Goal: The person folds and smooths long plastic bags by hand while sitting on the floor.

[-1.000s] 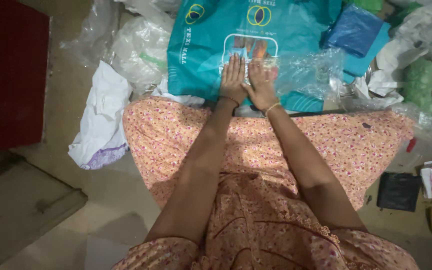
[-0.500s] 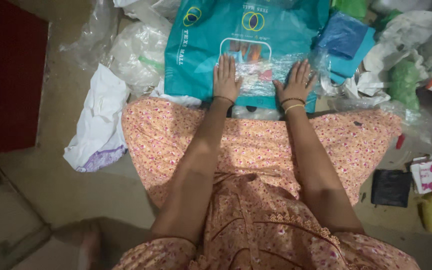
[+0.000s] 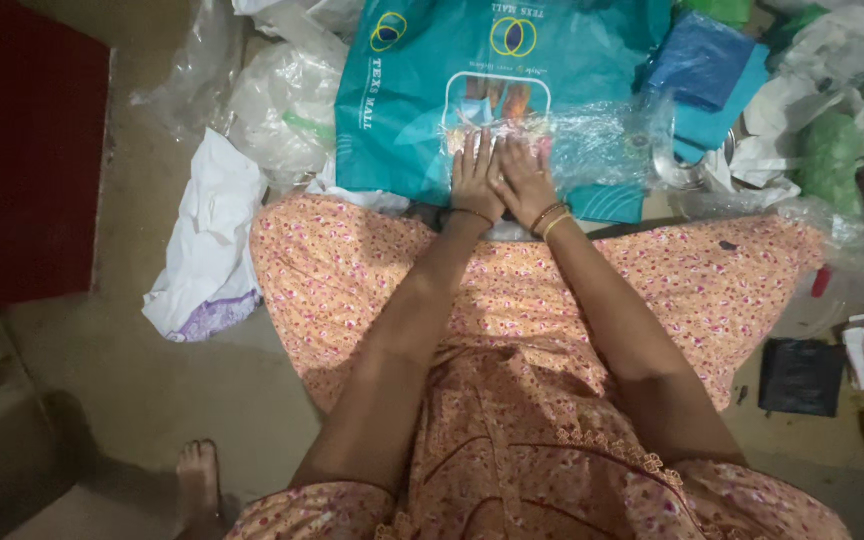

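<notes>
Right hand [image 3: 524, 180] slid back beside left hand [image 3: 476, 178]; both flat, fingers spread, touching, pressing clear bag [image 3: 592, 140] on teal bag [image 3: 432, 90]. Clear bag's long axis runs left-right.

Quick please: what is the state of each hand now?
Left hand: open, flat on the clear plastic bag.
Right hand: open, flat on the same bag, holding nothing.

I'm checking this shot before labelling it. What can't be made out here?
- Head view: clear plastic bag contents, lost in glare and creases.
- Teal bag top, cut by the frame edge.
- What lies under left hand and right hand, covered by the palms.
</notes>
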